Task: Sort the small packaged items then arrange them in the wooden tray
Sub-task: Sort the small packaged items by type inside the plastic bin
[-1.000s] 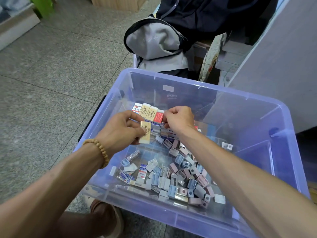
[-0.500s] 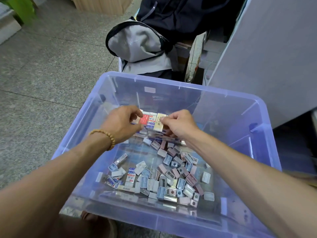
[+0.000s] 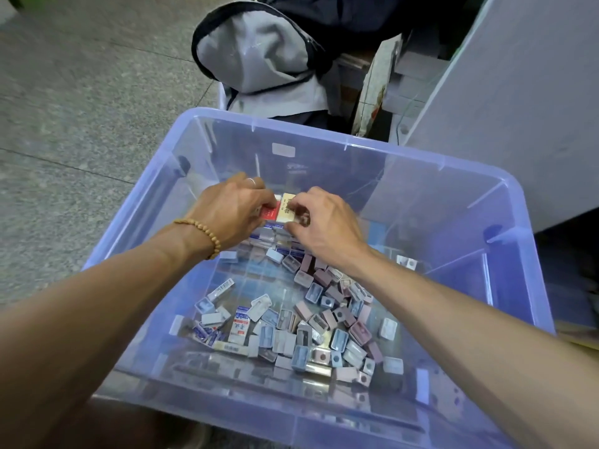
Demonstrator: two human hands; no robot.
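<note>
Reaching into the translucent blue plastic storage bin (image 3: 505,202), both hands meet near its far wall over a row of small packaged items. The left hand (image 3: 233,215), with a wooden bead bracelet (image 3: 201,230) on its wrist, pinches a flat red packet (image 3: 268,212). The right hand (image 3: 324,226) grips a cream rectangular packet (image 3: 287,207) just beside it. Loose small blue, pink and white packaged items (image 3: 311,322) lie scattered across the bin floor nearer the person. A grey and black backpack (image 3: 259,56) rests beyond the bin on the speckled grey floor (image 3: 81,108).
</note>
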